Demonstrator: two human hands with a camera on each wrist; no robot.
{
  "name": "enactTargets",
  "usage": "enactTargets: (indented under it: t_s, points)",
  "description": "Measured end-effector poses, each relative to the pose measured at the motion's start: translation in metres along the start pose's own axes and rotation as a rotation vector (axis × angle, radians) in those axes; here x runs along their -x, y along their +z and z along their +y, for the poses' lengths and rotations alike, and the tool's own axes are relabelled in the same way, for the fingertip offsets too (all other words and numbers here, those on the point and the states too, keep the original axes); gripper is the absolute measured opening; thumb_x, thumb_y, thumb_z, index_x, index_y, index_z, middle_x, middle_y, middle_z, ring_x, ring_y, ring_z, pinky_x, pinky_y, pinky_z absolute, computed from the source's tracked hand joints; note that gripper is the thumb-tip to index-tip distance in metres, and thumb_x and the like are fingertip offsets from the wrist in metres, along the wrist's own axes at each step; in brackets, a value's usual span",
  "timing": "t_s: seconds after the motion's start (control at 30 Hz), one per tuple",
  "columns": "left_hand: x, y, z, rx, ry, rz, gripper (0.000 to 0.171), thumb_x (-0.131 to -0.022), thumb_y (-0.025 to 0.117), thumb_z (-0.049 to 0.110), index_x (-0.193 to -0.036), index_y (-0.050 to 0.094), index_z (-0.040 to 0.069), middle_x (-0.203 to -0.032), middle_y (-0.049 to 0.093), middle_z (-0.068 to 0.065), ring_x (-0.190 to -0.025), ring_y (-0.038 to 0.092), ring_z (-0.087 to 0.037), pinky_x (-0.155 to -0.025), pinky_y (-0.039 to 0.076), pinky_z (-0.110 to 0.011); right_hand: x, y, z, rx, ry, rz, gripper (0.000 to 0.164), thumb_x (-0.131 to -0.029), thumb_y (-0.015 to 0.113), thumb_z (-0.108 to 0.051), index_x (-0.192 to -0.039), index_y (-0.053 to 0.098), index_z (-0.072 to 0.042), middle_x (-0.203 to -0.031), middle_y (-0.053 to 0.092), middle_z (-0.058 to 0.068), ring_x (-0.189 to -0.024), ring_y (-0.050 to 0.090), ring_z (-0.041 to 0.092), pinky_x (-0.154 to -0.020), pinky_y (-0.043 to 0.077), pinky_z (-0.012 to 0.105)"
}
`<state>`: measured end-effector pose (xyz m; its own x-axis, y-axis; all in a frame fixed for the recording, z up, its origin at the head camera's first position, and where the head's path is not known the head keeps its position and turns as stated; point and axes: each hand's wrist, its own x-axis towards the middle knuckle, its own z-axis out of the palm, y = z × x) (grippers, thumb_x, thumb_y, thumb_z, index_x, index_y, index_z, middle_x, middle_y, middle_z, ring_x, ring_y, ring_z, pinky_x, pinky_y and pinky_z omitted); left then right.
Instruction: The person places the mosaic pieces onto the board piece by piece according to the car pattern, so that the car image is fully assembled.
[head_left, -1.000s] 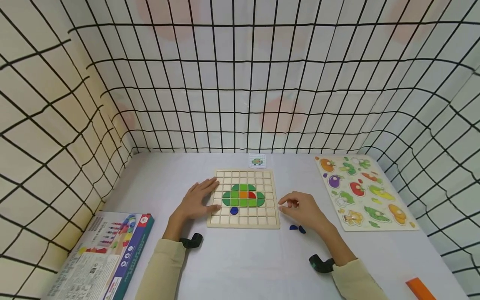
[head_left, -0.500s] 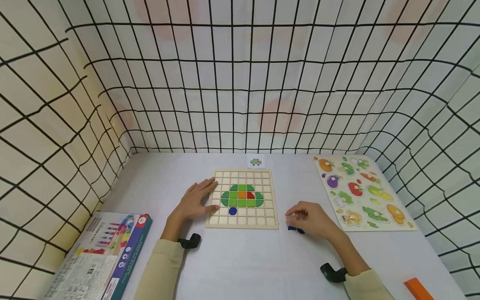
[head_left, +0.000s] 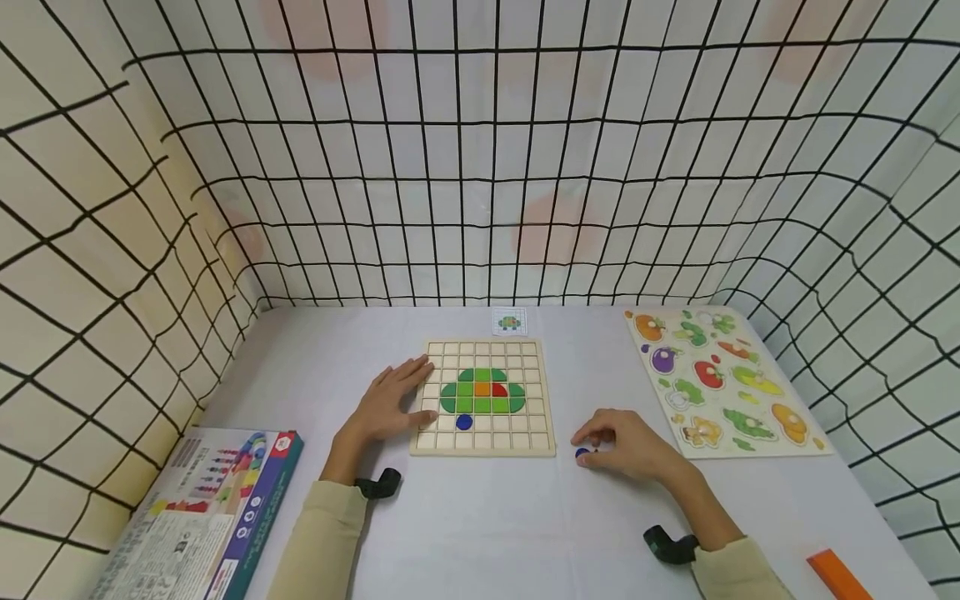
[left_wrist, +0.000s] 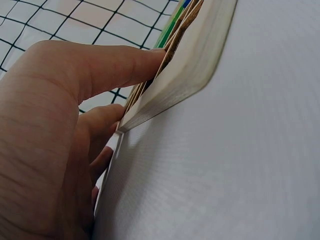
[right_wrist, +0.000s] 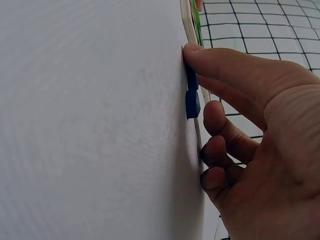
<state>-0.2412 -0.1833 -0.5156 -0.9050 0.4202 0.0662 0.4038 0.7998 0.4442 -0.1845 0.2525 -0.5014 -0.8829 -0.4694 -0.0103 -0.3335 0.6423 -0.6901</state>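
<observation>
My left hand (head_left: 388, 402) lies at the left edge of the wooden grid board (head_left: 480, 448), fingers and thumb resting on its rim. In the left wrist view, the thumb (left_wrist: 120, 65) touches the board's edge. On the board, green, orange and red tiles (head_left: 483, 404) form a domed shape with a round blue piece (head_left: 464, 422) below. To the right of the board, my right hand (head_left: 622, 446) pinches a small dark-blue half-round piece (head_left: 582, 452) at the table between thumb and index finger. A second blue piece (right_wrist: 192, 105) lies beside it; the other fingers are curled.
A small pattern card (head_left: 510, 322) lies behind the board. A vegetable puzzle board (head_left: 720, 446) is at the right, a printed box (head_left: 187, 517) at the left front, an orange block (head_left: 838, 575) at the right front. Black netting (head_left: 480, 225) surrounds the table.
My right hand has moved from the board's right edge down and right to the blue pieces, its thumb and index finger now closing on one. The left hand stays on the board.
</observation>
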Motion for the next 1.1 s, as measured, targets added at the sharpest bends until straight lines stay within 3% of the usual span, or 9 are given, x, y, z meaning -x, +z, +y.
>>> enactTargets:
  t_s: [0.27, 0.67, 1.1]
  points:
    - [0.000, 0.003, 0.001, -0.001, 0.001, -0.004, 0.089, -0.088, 0.066, 0.055, -0.162, 0.035, 0.016, -0.171, 0.028, -0.005, -0.158, 0.026, -0.032, -0.128, 0.017, -0.059, 0.001, 0.001, 0.003, 0.016, -0.022, -0.004, 0.009, -0.085, 0.085, -0.026, -0.093, 0.081, -0.026, -0.085, 0.067, -0.015, -0.079, 0.058, 0.007, -0.072, 0.048, 0.021]
    - [0.000, 0.003, 0.002, 0.008, 0.006, 0.001, 0.089, -0.088, 0.066, 0.054, -0.162, 0.035, 0.015, -0.171, 0.029, -0.005, -0.158, 0.026, -0.033, -0.128, 0.016, -0.059, -0.003, 0.000, 0.001, 0.028, 0.037, 0.034, 0.010, -0.087, 0.084, -0.028, -0.096, 0.080, -0.029, -0.080, 0.060, -0.011, -0.080, 0.052, 0.010, -0.070, 0.044, 0.023]
    - [0.000, 0.001, 0.000, -0.001, 0.003, 0.008, 0.089, -0.088, 0.066, 0.056, -0.162, 0.035, 0.016, -0.171, 0.029, -0.005, -0.158, 0.026, -0.032, -0.128, 0.017, -0.058, -0.045, 0.009, -0.028, -0.052, -0.033, 0.111, 0.013, -0.087, 0.083, -0.023, -0.100, 0.082, -0.024, -0.081, 0.061, -0.009, -0.080, 0.052, 0.014, -0.069, 0.043, 0.025]
